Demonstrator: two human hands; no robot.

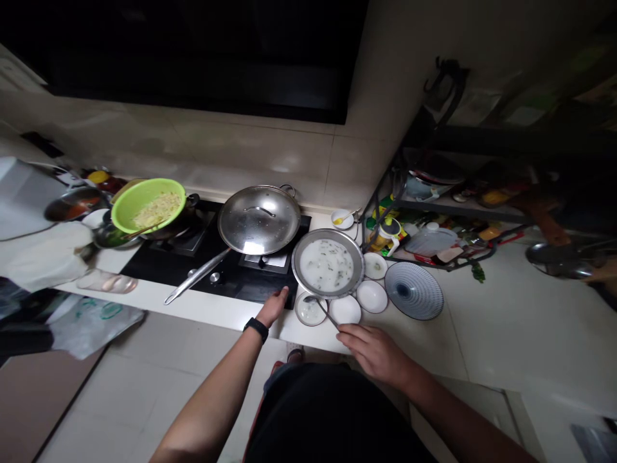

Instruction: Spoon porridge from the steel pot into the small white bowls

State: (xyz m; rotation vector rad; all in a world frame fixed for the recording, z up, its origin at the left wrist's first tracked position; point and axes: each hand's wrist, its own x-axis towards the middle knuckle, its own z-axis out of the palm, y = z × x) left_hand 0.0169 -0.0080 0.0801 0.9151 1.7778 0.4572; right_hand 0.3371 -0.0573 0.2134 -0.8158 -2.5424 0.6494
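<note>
My left hand (272, 307) rests at the front edge of the black glass hob (226, 283), holding nothing, just below a round steel pan (294, 270) of white liquid with green flecks. My right hand (373, 352) is over the white counter, its fingers at the end of a metal spoon (324, 312) that reaches a small white dish (308, 310). On the hob sits a pot under a steel lid (259, 220), with a long steel handle (196, 275) lying in front. A green basin (147, 206) of noodles stands at the hob's far left.
White bowls and plates (372, 296) and a blue-striped bowl (413, 290) stand right of the pan. A wire rack (434, 218) with bottles and containers lies further right. Folded cloth (45, 257) and a dark pan (74, 204) sit at left, above a plastic bag (94, 325).
</note>
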